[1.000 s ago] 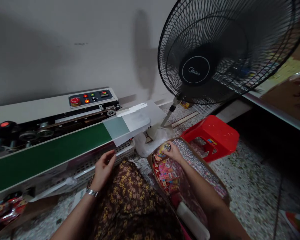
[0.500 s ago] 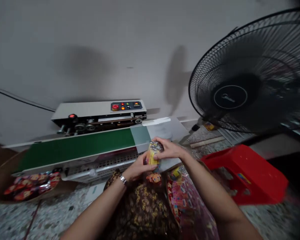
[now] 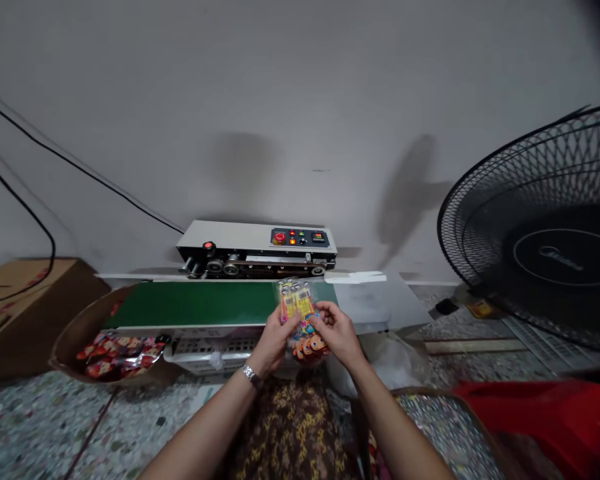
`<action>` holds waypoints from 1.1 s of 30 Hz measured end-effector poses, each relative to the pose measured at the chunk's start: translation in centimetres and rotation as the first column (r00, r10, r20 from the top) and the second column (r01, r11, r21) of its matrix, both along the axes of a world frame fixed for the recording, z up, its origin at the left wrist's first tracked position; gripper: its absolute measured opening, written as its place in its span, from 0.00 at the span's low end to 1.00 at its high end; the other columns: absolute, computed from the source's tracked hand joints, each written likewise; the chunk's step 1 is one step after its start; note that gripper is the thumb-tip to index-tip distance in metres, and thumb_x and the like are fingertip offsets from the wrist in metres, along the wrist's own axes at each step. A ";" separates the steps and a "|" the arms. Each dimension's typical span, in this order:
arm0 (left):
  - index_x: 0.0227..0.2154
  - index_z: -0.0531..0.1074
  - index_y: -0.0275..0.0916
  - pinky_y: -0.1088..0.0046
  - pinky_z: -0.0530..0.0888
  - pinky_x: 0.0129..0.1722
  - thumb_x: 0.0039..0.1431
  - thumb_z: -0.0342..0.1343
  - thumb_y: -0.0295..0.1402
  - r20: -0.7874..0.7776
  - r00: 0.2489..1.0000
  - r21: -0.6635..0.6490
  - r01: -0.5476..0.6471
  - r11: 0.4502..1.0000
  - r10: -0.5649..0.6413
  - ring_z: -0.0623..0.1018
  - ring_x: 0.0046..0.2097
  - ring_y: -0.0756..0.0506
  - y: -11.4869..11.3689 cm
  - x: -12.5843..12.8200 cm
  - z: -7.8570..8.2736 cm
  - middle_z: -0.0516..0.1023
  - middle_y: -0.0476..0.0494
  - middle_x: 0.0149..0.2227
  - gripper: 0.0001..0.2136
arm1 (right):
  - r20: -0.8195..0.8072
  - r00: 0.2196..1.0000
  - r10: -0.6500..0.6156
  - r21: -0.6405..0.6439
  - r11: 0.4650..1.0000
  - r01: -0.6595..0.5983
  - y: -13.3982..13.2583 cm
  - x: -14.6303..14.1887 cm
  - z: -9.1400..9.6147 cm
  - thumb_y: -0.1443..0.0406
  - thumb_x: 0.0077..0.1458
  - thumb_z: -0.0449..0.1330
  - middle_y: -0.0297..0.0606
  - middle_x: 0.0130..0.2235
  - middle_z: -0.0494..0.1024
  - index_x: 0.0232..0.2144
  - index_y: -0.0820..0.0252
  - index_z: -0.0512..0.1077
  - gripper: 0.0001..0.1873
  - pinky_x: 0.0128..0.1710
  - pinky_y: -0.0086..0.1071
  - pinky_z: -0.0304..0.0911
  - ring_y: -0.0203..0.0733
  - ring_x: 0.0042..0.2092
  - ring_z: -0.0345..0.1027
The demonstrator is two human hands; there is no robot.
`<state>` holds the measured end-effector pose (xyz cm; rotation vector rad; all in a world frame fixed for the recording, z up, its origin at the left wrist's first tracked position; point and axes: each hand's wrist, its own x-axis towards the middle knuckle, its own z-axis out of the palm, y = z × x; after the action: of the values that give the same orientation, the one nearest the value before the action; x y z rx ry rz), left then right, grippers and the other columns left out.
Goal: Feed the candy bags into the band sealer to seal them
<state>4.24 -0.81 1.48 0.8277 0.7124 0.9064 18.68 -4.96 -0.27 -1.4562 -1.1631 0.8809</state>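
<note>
Several small plastic packets point(image 3: 295, 300), fanned side by side, are held up over the near edge of a green conveyor belt point(image 3: 195, 303). They are yellow with barcodes at the top and printed with orange cartoon heads at the bottom. My left hand point(image 3: 274, 337), with a metal watch band at the wrist, grips the packets from the left, thumb on the front. On the right side, my right hand point(image 3: 337, 332) pinches them too. Behind the belt stands a band sealing machine point(image 3: 255, 247) with lit red buttons and a display.
To the left, a round basket point(image 3: 63, 350) holds red cartoon packets, beside a cardboard box point(image 3: 30, 313). A black floor fan point(image 3: 540, 233) and a red plastic stool point(image 3: 540, 413) are at the right. A black cable point(image 3: 80, 163) runs along the wall.
The packets were bunched together and are now fanned out, with both hands a little lower in the view. My view has turned left, bringing the cardboard box into sight.
</note>
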 end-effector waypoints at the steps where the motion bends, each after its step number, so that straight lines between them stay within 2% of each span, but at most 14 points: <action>1: 0.43 0.69 0.37 0.65 0.69 0.46 0.45 0.62 0.37 0.009 1.000 -0.008 0.000 1.000 0.000 0.75 0.43 0.43 0.1 0.0 -0.1 0.76 0.38 0.44 0.21 | -0.012 1.000 -0.007 0.002 1.000 0.007 0.4 0.0 -0.1 0.56 0.48 0.59 0.30 0.26 0.66 0.38 0.58 0.66 0.17 0.25 0.26 0.60 0.33 0.25 0.61; 6: 0.41 0.69 0.36 0.64 0.70 0.44 0.44 0.62 0.35 0.017 0.998 0.019 -0.064 0.998 0.064 0.76 0.41 0.42 1.0 0.1 -0.7 0.76 0.38 0.43 0.19 | -0.013 0.998 -0.069 0.069 0.995 0.070 1.4 0.0 -0.2 0.56 0.52 0.55 0.34 0.27 0.69 0.30 0.59 0.66 0.12 0.28 0.27 0.61 0.35 0.29 0.64; 10: 0.41 0.68 0.35 0.65 0.71 0.43 0.41 0.64 0.32 -0.047 0.988 0.103 -0.145 0.984 0.150 0.76 0.41 0.43 1.8 0.0 -1.1 0.77 0.39 0.41 0.21 | 0.110 0.991 -0.082 0.132 0.989 0.068 1.6 0.0 0.1 0.58 0.52 0.56 0.36 0.31 0.71 0.31 0.59 0.69 0.10 0.32 0.28 0.63 0.37 0.33 0.66; 13: 0.41 0.68 0.35 0.65 0.71 0.43 0.40 0.65 0.31 -0.051 0.985 0.105 -0.157 0.982 0.163 0.76 0.40 0.43 2.0 -0.1 -1.2 0.77 0.39 0.40 0.22 | 0.200 0.975 -0.096 0.190 0.980 0.058 1.7 0.1 0.2 0.59 0.51 0.57 0.37 0.32 0.71 0.29 0.60 0.71 0.10 0.34 0.28 0.63 0.38 0.36 0.66; 17: 0.41 0.68 0.34 0.62 0.71 0.43 0.41 0.64 0.33 0.025 0.986 0.025 -0.163 0.986 0.162 0.77 0.40 0.42 1.9 0.0 -1.3 0.77 0.37 0.41 0.21 | 0.066 0.986 -0.154 0.164 0.976 0.141 2.1 0.2 -0.2 0.58 0.51 0.57 0.37 0.32 0.73 0.29 0.61 0.72 0.12 0.34 0.29 0.63 0.38 0.35 0.66; 20: 0.40 0.69 0.34 0.62 0.72 0.43 0.40 0.65 0.33 0.029 0.981 -0.015 -0.193 0.981 0.194 0.77 0.39 0.42 2.0 0.1 -1.4 0.77 0.36 0.40 0.21 | -0.049 0.988 -0.146 0.119 0.981 0.151 2.4 0.0 -0.8 0.57 0.51 0.57 0.37 0.31 0.74 0.32 0.61 0.71 0.13 0.35 0.29 0.63 0.37 0.33 0.67; 23: 0.41 0.69 0.35 0.64 0.72 0.42 0.41 0.64 0.32 0.021 0.977 -0.007 -0.211 0.977 0.211 0.77 0.39 0.43 2.2 -0.2 -1.6 0.77 0.38 0.41 0.21 | -0.079 0.980 -0.180 0.119 0.975 0.188 3.0 0.6 -1.5 0.56 0.51 0.56 0.37 0.32 0.74 0.33 0.62 0.69 0.14 0.34 0.28 0.63 0.37 0.34 0.67; 25: 0.41 0.69 0.35 0.65 0.72 0.42 0.40 0.65 0.32 -0.003 0.976 -0.007 -0.220 0.975 0.220 0.77 0.39 0.43 2.3 -0.5 -1.9 0.77 0.39 0.41 0.21 | -0.071 0.968 -0.241 0.100 0.964 0.247 3.6 1.9 -2.2 0.55 0.51 0.55 0.36 0.30 0.73 0.34 0.61 0.67 0.15 0.29 0.26 0.62 0.36 0.30 0.67; 27: 0.40 0.69 0.35 0.67 0.73 0.41 0.39 0.65 0.32 -0.042 0.973 -0.016 -0.227 0.974 0.226 0.77 0.38 0.44 2.4 -0.9 -2.1 0.78 0.39 0.40 0.22 | -0.002 0.952 -0.306 0.056 0.950 0.306 4.4 3.8 -3.0 0.52 0.51 0.53 0.34 0.27 0.73 0.34 0.61 0.67 0.18 0.24 0.25 0.60 0.35 0.25 0.65; 29: 0.40 0.69 0.35 0.68 0.73 0.40 0.39 0.65 0.33 -0.067 0.971 -0.026 -0.230 0.973 0.228 0.78 0.38 0.44 2.4 -1.3 -2.2 0.78 0.40 0.39 0.22 | 0.140 0.913 -0.383 0.022 0.923 0.384 5.2 5.9 -3.9 0.51 0.51 0.51 0.34 0.25 0.73 0.32 0.62 0.68 0.19 0.22 0.26 0.57 0.35 0.24 0.64; 31: 0.40 0.69 0.35 0.67 0.73 0.39 0.40 0.65 0.32 -0.071 0.972 -0.031 -0.226 0.974 0.223 0.78 0.37 0.44 2.4 -1.6 -2.2 0.78 0.40 0.38 0.22 | 0.315 0.840 -0.441 0.006 0.886 0.463 6.0 7.7 -4.7 0.52 0.50 0.50 0.36 0.24 0.74 0.30 0.62 0.69 0.19 0.23 0.26 0.56 0.37 0.24 0.65; 33: 0.41 0.68 0.35 0.67 0.73 0.39 0.40 0.65 0.32 -0.068 0.974 -0.034 -0.221 0.975 0.218 0.78 0.37 0.44 2.4 -1.7 -2.1 0.78 0.40 0.39 0.21 | 0.452 0.771 -0.448 -0.028 0.857 0.514 6.6 8.9 -5.3 0.55 0.51 0.49 0.37 0.24 0.74 0.30 0.62 0.70 0.18 0.24 0.27 0.54 0.38 0.25 0.65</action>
<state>2.54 1.61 -0.66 0.7535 0.8878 1.0634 27.59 1.65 -5.53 -2.0314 -0.9619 0.2870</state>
